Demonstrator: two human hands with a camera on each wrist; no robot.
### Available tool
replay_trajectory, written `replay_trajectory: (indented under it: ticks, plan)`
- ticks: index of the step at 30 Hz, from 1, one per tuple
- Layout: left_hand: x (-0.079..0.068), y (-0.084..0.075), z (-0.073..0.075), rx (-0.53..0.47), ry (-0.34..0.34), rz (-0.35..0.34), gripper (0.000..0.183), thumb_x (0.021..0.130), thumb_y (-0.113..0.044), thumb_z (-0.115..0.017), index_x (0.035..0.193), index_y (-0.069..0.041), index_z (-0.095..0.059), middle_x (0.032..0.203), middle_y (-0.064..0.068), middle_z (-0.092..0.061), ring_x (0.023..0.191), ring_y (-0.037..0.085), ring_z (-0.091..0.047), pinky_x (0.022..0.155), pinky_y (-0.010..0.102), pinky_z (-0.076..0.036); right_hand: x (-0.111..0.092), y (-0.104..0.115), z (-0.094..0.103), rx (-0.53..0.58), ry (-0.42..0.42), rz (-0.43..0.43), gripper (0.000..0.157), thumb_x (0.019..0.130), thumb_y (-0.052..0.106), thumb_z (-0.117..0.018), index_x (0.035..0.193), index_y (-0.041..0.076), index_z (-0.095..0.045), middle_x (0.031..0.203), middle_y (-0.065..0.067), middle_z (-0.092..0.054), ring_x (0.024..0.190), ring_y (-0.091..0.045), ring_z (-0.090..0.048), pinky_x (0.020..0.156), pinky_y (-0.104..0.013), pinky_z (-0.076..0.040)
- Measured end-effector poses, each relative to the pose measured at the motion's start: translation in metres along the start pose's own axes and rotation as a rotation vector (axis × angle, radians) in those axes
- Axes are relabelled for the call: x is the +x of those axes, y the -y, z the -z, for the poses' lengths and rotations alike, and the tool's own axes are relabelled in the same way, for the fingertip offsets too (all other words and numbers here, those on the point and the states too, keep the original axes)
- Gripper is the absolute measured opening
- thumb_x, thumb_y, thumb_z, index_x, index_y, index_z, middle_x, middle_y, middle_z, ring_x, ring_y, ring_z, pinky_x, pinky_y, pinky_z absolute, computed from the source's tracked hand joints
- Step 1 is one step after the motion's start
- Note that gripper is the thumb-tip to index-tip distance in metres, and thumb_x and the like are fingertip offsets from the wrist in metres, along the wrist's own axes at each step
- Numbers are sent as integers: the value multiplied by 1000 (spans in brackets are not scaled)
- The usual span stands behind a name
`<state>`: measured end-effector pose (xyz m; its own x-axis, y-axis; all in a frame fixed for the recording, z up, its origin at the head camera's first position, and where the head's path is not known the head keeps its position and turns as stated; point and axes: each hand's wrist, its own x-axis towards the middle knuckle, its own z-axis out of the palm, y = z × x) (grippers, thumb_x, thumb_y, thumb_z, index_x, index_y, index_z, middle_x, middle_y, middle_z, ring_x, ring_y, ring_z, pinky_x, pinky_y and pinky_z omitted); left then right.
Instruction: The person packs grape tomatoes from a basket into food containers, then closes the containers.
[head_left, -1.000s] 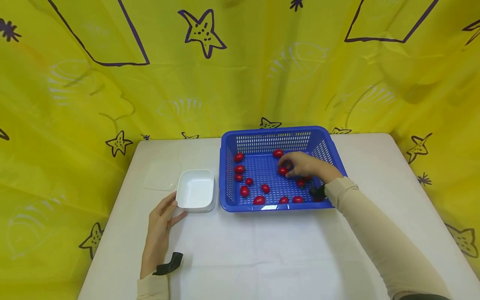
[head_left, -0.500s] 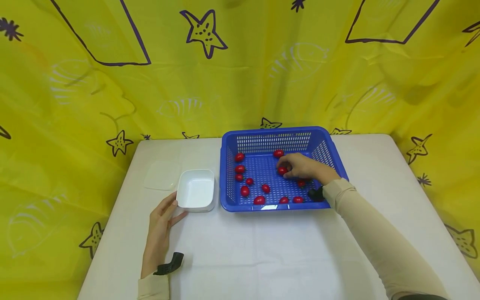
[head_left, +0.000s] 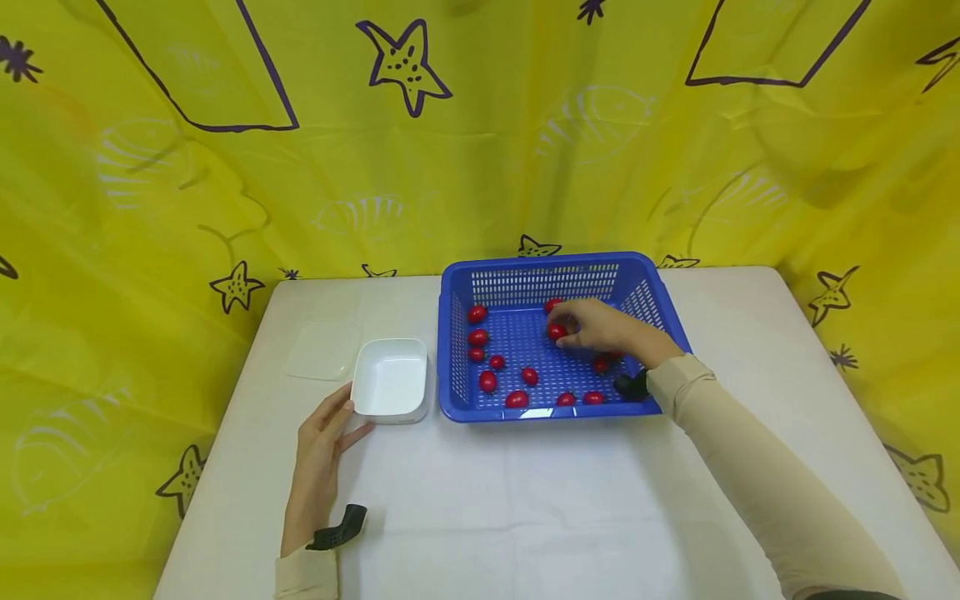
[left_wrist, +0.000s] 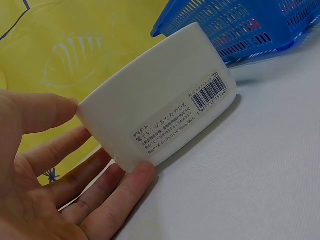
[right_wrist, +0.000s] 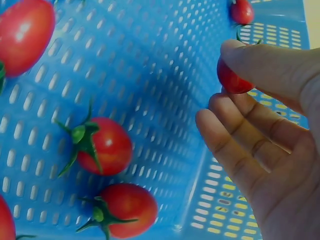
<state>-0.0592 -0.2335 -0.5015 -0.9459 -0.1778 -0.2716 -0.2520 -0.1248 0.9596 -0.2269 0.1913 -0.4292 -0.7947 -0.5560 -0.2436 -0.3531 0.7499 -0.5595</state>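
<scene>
In the head view, my left hand point(head_left: 317, 454) rests against the near-left corner of a white square food container point(head_left: 392, 418), its fingers mostly straight. The left wrist view shows one digit at the rim and another low on the container's labelled side point(left_wrist: 165, 95). My right hand point(head_left: 600, 327) reaches into a blue plastic basket point(head_left: 540, 414). Between thumb and forefinger it pinches a red cherry tomato point(right_wrist: 232, 80), while the other fingers spread below. Several more cherry tomatoes, some with green stalks, lie on the basket floor, including one tomato point(right_wrist: 105, 146) near the wrist camera.
A clear flat lid point(head_left: 321, 350) lies on the white-covered table point(head_left: 480, 500), behind and left of the container. The basket stands just right of the container, its slotted walls higher than the tomatoes. A yellow patterned curtain point(head_left: 480, 167) hangs behind the table.
My right hand has shifted slightly left and toward the back of the basket, carrying the pinched cherry tomato with it. The left hand and container have stayed in place.
</scene>
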Motion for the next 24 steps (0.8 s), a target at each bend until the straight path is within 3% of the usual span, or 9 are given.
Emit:
replay_trajectory:
  ticks: [8, 24]
  plan:
    - [-1, 0, 1, 7, -5, -3, 51, 99, -32, -58, 144, -12, -48, 148, 0, -46, 124, 10, -56, 92, 32, -58, 0, 11, 3, 13, -65, 42, 34, 89, 21, -73, 122, 15, -66, 112, -5, -66, 100, -24, -57, 90, -40, -55]
    - [-2, 0, -1, 12, -6, -13, 49, 100, -29, -56, 145, -10, -47, 149, 1, -45, 125, 9, -55, 92, 32, -58, 3, 52, 5, 34, -76, 99, 36, 90, 32, -71, 123, 20, -65, 116, 0, -66, 104, -20, -59, 95, -38, -55]
